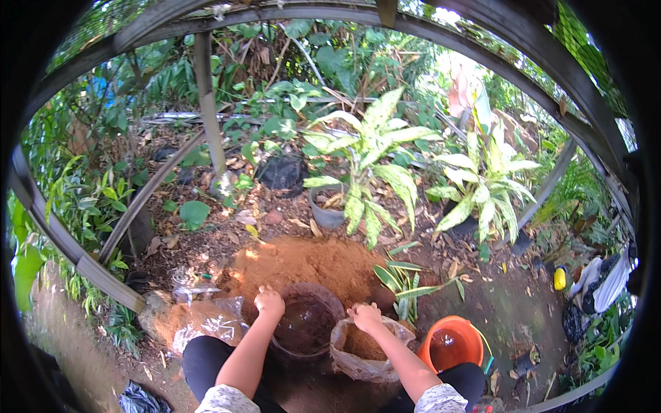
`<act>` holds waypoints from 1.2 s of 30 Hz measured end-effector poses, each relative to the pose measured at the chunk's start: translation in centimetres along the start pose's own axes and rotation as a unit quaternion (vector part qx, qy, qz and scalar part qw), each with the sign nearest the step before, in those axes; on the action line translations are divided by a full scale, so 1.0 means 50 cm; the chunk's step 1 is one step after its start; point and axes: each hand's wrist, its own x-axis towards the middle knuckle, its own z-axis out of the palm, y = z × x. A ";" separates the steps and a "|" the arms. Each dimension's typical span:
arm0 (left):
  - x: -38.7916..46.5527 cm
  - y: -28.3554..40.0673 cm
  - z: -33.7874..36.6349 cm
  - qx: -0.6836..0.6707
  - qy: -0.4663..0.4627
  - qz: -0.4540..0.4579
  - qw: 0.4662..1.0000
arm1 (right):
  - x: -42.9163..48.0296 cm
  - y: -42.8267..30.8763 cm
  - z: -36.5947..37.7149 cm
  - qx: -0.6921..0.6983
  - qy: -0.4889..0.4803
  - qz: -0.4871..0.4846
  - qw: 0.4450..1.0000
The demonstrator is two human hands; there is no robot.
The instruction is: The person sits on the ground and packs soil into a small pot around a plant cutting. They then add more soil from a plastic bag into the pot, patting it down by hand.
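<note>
My left hand (269, 302), with curled fingers, is at the left rim of a round dark basin (338, 302). Whether it grips that rim is unclear. Inside the basin is dark, wet-looking matter (304, 322). My right hand (365, 316) is over the back left edge of a container lined with clear plastic (369, 370), close to the basin's right side. Its fingers are bent, and what they touch is hard to make out. Brown fibrous material (360, 345) fills part of the lined container. Behind the basin lies a mound of reddish-brown soil (304, 260).
An orange bucket (467, 338) holding liquid stands at right. Cut variegated leaves (408, 284) lie beside the mound. A clear plastic bag of brown material (206, 322) sits at left. Two variegated plants (369, 139) (483, 180) grow behind, and a wooden post (209, 103) rises back left.
</note>
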 end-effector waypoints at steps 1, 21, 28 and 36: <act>0.000 -0.020 0.019 0.024 -0.007 0.008 1.000 | 0.020 -0.004 0.008 -0.046 -0.065 0.022 0.997; -0.020 -0.152 0.103 -0.159 -0.122 -0.145 0.969 | 0.184 -0.105 0.062 -0.023 -0.056 -0.083 0.995; -0.007 -0.235 0.098 -0.158 -0.111 -0.220 0.956 | 0.184 -0.209 0.093 0.079 0.000 -0.084 0.993; 0.016 -0.031 -0.042 -0.149 0.340 0.021 0.928 | 0.081 -0.087 -0.072 -0.054 -0.071 -0.045 0.995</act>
